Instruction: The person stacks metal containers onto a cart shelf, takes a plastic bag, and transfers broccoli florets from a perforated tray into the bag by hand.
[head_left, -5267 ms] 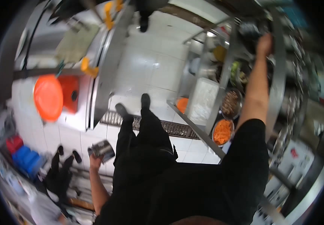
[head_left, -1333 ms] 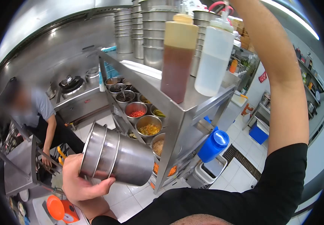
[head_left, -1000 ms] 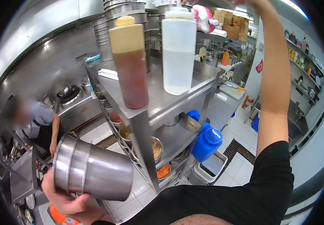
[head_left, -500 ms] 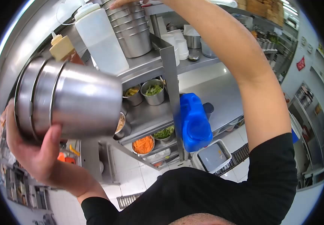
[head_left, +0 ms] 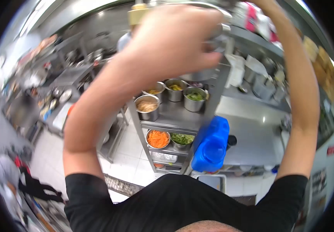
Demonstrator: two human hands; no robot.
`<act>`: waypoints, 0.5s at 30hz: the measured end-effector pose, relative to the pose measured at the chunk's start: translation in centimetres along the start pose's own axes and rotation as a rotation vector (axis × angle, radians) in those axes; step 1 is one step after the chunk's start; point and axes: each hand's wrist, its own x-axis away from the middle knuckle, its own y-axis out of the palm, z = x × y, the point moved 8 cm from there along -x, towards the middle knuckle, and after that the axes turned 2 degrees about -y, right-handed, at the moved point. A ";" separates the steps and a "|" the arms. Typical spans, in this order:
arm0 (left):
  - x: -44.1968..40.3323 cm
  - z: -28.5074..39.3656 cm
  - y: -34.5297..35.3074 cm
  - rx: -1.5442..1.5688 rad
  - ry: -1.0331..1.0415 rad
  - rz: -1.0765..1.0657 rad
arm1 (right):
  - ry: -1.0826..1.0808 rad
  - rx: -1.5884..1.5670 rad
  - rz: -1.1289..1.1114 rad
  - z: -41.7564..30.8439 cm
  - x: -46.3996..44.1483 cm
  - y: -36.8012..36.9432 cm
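Metal containers [head_left: 219, 42] sit high at the rack [head_left: 213, 91], by the left hand [head_left: 174, 36], its thumb and fingers parted around metal — held or already set down, blur hides which — and the right hand's [head_left: 263, 2] grip cannot be told.

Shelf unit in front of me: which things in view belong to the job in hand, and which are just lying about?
Likely in the job:
- left hand
- blurred metalware at its grip

Seemingly just lying about:
- blue jug
- pot of orange shreds
- pot of chopped greens
- pot of pale shreds
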 end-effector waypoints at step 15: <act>-7.9 -0.9 13.5 -0.277 -0.062 -0.100 | 0.031 0.108 -0.241 -1.1 -5.3 -1.8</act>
